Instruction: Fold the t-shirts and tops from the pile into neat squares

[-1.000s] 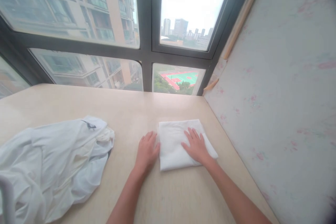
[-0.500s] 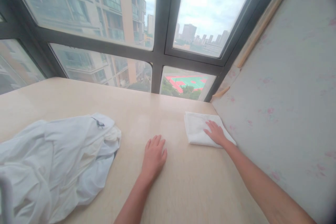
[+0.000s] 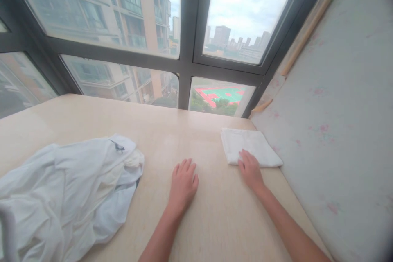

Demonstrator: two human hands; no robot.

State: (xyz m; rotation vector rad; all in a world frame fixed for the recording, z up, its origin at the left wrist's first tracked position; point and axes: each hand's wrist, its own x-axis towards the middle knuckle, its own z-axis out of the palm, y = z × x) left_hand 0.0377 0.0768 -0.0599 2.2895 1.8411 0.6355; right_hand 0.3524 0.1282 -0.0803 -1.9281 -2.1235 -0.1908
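A flat, folded white cloth (image 3: 254, 143) lies on the pale sill top (image 3: 208, 208), close to the wall on the right. My right hand (image 3: 250, 170) is at its near edge, fingertips over the cloth and the fingers stretched out, gripping nothing. My left hand (image 3: 183, 184) rests palm down on the bare surface between the folded cloth and a crumpled heap of white fabric, its fingers extended and nothing in it. That heap of white fabric (image 3: 76, 184), probably clothing, spreads across the left side and bears a small dark print.
Dark-framed windows (image 3: 187, 41) rise along the far edge. A wall (image 3: 331, 139) with floral paper bounds the right side; its paper is peeling beside the frame. A blurred grey curved bar (image 3: 7, 233) shows at the lower left edge.
My right hand has drawn back toward me, from the middle of the folded cloth to its near edge. My left hand has stayed almost where it was.
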